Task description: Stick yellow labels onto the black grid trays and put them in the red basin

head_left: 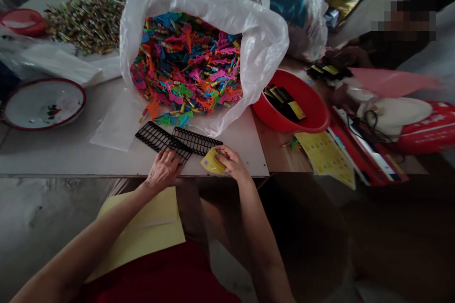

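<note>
My left hand (164, 168) rests palm down on the near end of a black plastic grid (158, 138) at the table's front edge, fingers bent over it. A second black grid (197, 141) lies beside it. My right hand (229, 161) pinches a small yellow card (212, 162) just right of the grids. Behind them a big clear plastic bag (249, 42) lies open, full of small colourful plastic pieces (188, 66).
A red bowl (313, 120) with black-and-yellow cards stands to the right, with yellow sheets (325, 156) near it. At the left stand a white dish (42, 104), a red bowl (21, 21) and a heap of small sticks (85, 21). Yellow paper (149, 232) lies on my lap. Another person sits far right.
</note>
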Demonstrator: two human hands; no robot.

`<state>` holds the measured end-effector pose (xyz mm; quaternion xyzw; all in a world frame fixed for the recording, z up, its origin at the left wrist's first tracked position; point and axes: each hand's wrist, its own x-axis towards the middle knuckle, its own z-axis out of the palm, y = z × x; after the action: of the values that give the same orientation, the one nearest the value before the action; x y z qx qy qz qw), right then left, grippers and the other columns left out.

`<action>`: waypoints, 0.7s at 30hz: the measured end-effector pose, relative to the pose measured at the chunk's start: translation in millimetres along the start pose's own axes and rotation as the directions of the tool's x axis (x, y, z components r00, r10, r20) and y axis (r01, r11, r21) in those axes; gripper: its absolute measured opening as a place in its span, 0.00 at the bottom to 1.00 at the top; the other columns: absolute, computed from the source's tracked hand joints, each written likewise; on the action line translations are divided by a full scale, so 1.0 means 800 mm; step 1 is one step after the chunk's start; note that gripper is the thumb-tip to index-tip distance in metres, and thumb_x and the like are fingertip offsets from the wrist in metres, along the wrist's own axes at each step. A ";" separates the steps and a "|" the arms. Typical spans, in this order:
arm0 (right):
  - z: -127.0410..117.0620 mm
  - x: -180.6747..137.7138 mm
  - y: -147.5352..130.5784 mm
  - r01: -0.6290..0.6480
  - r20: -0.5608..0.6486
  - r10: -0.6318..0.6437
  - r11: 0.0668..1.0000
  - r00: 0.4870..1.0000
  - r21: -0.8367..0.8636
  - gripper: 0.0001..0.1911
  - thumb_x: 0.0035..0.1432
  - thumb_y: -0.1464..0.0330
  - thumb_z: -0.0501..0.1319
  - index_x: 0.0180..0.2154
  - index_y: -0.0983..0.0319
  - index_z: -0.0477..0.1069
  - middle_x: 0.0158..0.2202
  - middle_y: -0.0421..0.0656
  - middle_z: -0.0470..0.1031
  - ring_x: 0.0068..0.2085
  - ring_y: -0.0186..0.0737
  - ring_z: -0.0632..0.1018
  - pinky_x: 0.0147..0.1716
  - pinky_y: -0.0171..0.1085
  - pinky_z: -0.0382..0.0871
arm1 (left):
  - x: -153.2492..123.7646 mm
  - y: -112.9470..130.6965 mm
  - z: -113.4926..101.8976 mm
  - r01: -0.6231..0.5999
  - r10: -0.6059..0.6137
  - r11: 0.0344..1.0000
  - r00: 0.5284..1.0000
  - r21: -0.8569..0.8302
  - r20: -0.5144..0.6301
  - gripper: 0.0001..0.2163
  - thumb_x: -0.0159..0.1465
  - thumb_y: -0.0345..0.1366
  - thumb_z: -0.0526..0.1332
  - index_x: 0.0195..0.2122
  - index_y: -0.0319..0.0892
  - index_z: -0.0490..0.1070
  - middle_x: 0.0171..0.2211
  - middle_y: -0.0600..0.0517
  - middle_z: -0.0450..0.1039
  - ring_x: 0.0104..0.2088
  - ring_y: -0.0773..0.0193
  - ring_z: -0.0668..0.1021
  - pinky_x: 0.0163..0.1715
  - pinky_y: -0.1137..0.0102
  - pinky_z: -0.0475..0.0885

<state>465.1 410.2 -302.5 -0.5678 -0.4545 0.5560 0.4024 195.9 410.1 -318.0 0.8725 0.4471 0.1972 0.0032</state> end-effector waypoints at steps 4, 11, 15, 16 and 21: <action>-0.025 0.002 0.018 -0.073 -0.013 0.072 0.990 0.997 -0.117 0.21 0.45 0.55 0.68 0.38 0.62 0.72 0.32 0.41 0.74 0.31 0.35 0.73 0.31 0.34 0.66 | -0.024 -0.038 -0.020 -0.149 0.150 0.989 0.986 -0.018 0.077 0.08 0.65 0.36 0.56 0.33 0.39 0.72 0.38 0.43 0.71 0.45 0.53 0.72 0.49 0.57 0.69; -0.075 -0.028 -0.002 -0.110 0.094 0.143 0.951 0.985 -0.288 0.20 0.49 0.55 0.65 0.40 0.62 0.73 0.29 0.41 0.74 0.28 0.35 0.72 0.28 0.33 0.64 | -0.039 -0.074 -0.045 -0.236 0.239 0.970 0.970 -0.064 0.049 0.06 0.65 0.34 0.57 0.35 0.37 0.71 0.40 0.42 0.71 0.47 0.54 0.72 0.48 0.59 0.70; -0.042 -0.011 -0.047 0.002 0.274 0.098 0.939 0.957 -0.344 0.17 0.54 0.58 0.63 0.42 0.62 0.72 0.26 0.39 0.71 0.26 0.32 0.70 0.25 0.31 0.62 | -0.028 -0.026 -0.048 -0.237 0.237 0.971 0.972 -0.032 -0.003 0.06 0.64 0.31 0.57 0.41 0.37 0.71 0.41 0.43 0.72 0.46 0.54 0.73 0.48 0.58 0.69; -0.028 0.000 -0.057 0.054 0.330 0.079 0.925 0.941 -0.375 0.16 0.55 0.59 0.63 0.42 0.61 0.72 0.26 0.38 0.71 0.26 0.31 0.70 0.25 0.31 0.61 | -0.026 -0.013 -0.047 -0.243 0.243 0.969 0.970 -0.039 -0.003 0.07 0.64 0.31 0.57 0.41 0.37 0.71 0.41 0.44 0.73 0.46 0.54 0.73 0.48 0.58 0.68; 0.034 0.077 -0.066 0.278 0.579 0.028 0.858 0.815 -0.432 0.10 0.54 0.71 0.61 0.40 0.62 0.74 0.31 0.38 0.73 0.30 0.31 0.71 0.30 0.31 0.64 | -0.025 0.009 -0.035 -0.172 0.173 0.984 0.985 -0.044 0.023 0.06 0.65 0.30 0.56 0.41 0.37 0.71 0.39 0.44 0.73 0.43 0.55 0.74 0.42 0.61 0.69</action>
<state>432.5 482.2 -269.5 -0.4286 -0.7180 0.5338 0.1257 181.5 385.5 -297.4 0.9103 0.3655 0.1943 0.0104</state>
